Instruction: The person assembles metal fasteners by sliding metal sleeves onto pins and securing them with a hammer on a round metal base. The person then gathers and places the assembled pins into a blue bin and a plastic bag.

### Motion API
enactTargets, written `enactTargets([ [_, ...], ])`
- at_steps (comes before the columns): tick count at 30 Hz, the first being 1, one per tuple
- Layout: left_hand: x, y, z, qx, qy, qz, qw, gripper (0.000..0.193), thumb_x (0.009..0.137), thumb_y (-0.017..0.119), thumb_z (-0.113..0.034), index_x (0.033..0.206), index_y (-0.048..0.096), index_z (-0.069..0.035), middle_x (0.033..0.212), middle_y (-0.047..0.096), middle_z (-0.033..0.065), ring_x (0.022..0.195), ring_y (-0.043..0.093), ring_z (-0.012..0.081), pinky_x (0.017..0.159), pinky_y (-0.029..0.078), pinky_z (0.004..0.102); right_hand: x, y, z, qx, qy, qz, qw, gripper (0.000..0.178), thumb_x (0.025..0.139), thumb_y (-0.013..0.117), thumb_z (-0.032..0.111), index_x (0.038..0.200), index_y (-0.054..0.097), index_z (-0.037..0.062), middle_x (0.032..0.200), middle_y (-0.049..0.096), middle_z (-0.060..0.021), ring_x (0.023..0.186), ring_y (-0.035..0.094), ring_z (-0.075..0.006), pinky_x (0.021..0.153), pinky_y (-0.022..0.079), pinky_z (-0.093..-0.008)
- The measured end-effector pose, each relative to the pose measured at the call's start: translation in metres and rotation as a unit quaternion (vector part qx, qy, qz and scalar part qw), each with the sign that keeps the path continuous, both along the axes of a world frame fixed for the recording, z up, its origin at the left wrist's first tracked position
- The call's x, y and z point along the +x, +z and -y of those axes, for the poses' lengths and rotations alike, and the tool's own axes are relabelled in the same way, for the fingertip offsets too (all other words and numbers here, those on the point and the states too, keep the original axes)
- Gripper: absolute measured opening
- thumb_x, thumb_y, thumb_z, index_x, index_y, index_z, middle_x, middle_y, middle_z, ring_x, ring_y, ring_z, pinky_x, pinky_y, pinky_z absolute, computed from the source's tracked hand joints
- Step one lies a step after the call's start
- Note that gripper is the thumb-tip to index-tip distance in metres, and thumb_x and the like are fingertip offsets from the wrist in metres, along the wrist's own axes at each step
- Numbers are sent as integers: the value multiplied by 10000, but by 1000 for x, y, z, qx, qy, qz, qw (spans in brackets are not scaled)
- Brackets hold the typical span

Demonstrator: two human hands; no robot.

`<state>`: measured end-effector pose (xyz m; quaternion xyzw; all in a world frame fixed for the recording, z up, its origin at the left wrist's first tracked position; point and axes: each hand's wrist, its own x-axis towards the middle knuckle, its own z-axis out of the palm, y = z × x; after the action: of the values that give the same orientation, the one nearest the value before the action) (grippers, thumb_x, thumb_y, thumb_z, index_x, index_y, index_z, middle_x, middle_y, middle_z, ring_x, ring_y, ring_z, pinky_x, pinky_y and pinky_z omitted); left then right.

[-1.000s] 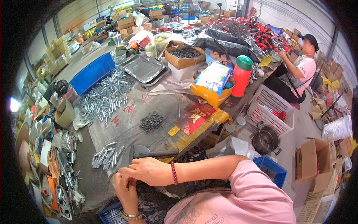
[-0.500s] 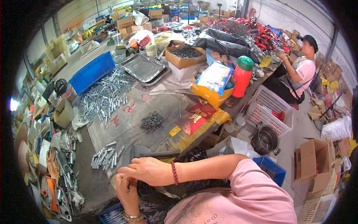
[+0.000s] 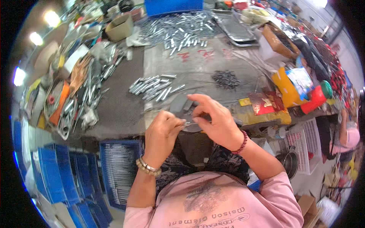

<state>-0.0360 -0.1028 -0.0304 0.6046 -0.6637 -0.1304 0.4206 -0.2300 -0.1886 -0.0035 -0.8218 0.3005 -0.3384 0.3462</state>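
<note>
My left hand is closed in a pinch at the bench's front edge, with a small silver metal piece showing at its fingertips. To its right, my right hand is raised with thumb and fingers apart and nothing visible in it. Just beyond both hands sits a dark grey metal block, partly hidden by the right hand. A small pile of short silver metal tubes lies past my left hand. Farther right is a heap of small dark pins.
A bigger heap of silver tubes spreads before a blue bin. Metal trays and an orange-yellow box stand right. Tools and a brown glove crowd the left. A blue crate sits below; a co-worker is far right.
My view has swung left and down toward the bench front. My hands, together before, are now apart; the right has lifted off the left and its fingers have spread.
</note>
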Motion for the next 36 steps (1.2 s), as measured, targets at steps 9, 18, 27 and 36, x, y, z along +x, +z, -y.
enactTargets([
  [9,4,1,-9,-4,4,-10,1000,132,852,766,-20,982,759,-45,910,598,75,803,637,228,711,527,340,12,-12,-3,-42,48,18,998,622,845,671,-54,1434,559,112,898,690,-83,914,667,-315,834,546,-412],
  [18,-1,0,-2,-30,13,29,999,126,840,760,-3,942,694,-36,925,637,107,857,654,337,728,526,434,17,11,-13,-242,75,-125,959,540,839,654,49,1373,574,42,978,687,-71,902,634,-280,851,530,-404],
  [27,6,1,-6,24,-6,-40,999,132,842,784,-1,963,735,-13,930,620,102,840,646,265,736,519,358,-6,7,-5,-262,-56,-139,953,434,825,693,84,1255,634,91,964,653,-93,945,639,-307,846,531,-427],
  [36,10,0,-2,36,-27,-57,997,146,833,820,-26,962,756,-5,911,612,77,837,622,209,740,502,321,-46,7,-4,-134,-115,-124,976,407,865,730,75,1269,696,114,982,631,-114,892,671,-339,760,553,-437],
])
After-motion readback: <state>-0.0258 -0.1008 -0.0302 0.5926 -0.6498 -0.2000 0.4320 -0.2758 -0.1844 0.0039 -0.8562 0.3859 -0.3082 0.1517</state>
